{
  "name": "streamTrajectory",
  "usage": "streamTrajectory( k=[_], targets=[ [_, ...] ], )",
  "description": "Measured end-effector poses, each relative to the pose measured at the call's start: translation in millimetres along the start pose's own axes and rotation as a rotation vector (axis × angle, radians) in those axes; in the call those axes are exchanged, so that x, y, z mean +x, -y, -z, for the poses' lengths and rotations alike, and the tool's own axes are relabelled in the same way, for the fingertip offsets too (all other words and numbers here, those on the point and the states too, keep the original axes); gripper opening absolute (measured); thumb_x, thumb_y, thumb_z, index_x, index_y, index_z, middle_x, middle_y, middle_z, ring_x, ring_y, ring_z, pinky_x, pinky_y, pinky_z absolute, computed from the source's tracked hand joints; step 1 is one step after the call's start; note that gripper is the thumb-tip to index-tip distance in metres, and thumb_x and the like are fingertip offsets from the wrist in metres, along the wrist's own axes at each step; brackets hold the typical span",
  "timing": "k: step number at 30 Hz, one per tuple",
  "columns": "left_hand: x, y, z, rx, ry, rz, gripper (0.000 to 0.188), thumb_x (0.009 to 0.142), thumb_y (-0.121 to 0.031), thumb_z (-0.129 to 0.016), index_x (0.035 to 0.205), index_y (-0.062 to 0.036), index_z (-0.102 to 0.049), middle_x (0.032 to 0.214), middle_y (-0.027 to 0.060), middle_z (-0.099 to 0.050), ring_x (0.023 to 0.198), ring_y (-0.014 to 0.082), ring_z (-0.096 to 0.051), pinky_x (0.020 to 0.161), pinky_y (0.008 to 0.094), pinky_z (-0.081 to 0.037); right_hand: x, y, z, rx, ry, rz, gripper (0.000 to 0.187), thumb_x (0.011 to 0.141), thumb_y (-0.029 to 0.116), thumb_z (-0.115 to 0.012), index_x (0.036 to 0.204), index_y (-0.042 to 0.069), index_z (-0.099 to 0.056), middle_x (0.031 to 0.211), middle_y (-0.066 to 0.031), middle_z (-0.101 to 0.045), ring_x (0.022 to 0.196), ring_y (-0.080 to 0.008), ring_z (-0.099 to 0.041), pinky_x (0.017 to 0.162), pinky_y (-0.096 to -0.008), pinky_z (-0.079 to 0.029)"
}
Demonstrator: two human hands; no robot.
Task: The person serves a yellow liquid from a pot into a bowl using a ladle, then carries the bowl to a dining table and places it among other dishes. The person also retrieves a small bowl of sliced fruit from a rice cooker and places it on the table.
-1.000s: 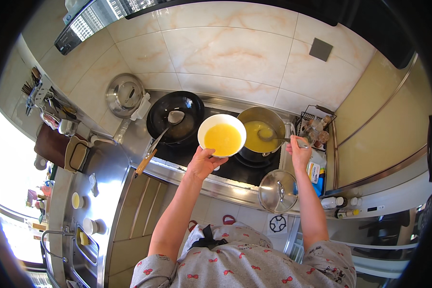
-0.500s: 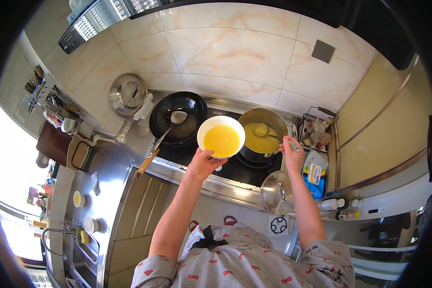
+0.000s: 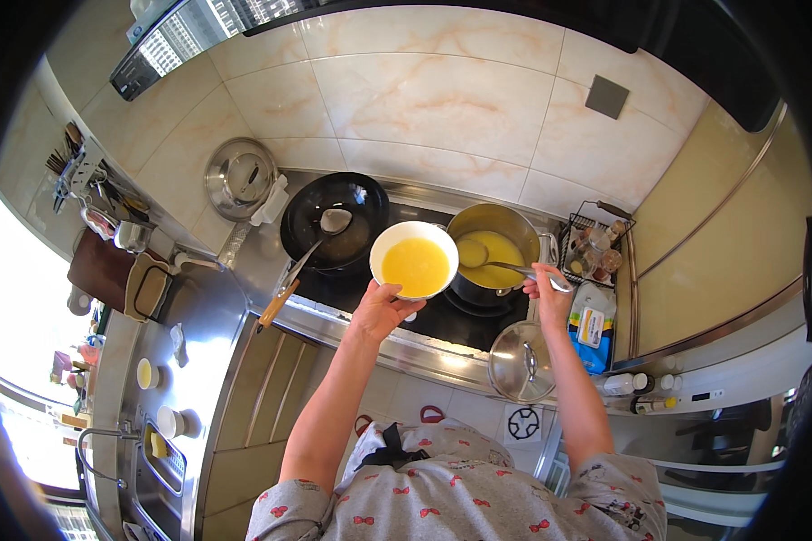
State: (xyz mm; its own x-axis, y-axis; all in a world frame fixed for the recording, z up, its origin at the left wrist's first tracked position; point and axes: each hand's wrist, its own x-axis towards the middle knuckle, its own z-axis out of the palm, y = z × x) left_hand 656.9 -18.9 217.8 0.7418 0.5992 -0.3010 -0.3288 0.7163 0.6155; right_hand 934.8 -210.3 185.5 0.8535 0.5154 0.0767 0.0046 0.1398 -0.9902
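My left hand [image 3: 383,311] grips a white bowl [image 3: 381,248] by its near side, thumb at the rim and fingers beneath. Yellow soup [image 3: 415,267] fills much of the bowl, which hovers just left of a steel pot [image 3: 494,214]. Inside that pot is more of the yellow liquid [image 3: 507,248]. A metal ladle [image 3: 512,268] is wrapped in the fingers of my right hand [image 3: 549,296]; its scoop is over the pot's left part, close to the bowl, and looks filled with yellow liquid.
A black wok [image 3: 320,198] with a wooden-handled spatula [image 3: 334,222] in it sits left of the bowl. A glass pot lid [image 3: 523,361] lies before the pot. To the right stands a wire rack [image 3: 579,236] of jars. A sink [image 3: 161,487] is at the lower left.
The ladle's scoop has come up and left inside the pot, toward the bowl. My right hand has turned slightly and lowered a little. The bowl has barely moved.
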Motion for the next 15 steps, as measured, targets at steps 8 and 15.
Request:
streamTrajectory(
  k=[8,15],
  targets=[
    [7,5,-7,-0.021,-0.027,0.034,0.063,0.083,-0.002,-0.058,0.14,-0.0133,-0.034,0.135,0.0186,-0.044,0.12,0.0429,-0.052,0.098,0.0582,-0.048,-4,89,14,-0.063,0.028,0.115,0.022,0.093,0.022,-0.064,0.103,0.004,-0.068,0.074,-0.0081,-0.069,0.06,-0.0102,-0.064,0.054,-0.0212,-0.048],
    [24,16,-8,-0.065,-0.003,0.076,0.064,0.084,0.001,-0.056,0.14,-0.0148,-0.029,0.138,0.0187,-0.039,0.118,0.0462,-0.052,0.097,0.0625,-0.047,-15,182,8,-0.119,0.062,0.179,0.025,0.093,0.024,-0.061,0.104,0.003,-0.068,0.075,-0.0098,-0.069,0.062,-0.0121,-0.066,0.056,-0.0228,-0.05]
  ],
)
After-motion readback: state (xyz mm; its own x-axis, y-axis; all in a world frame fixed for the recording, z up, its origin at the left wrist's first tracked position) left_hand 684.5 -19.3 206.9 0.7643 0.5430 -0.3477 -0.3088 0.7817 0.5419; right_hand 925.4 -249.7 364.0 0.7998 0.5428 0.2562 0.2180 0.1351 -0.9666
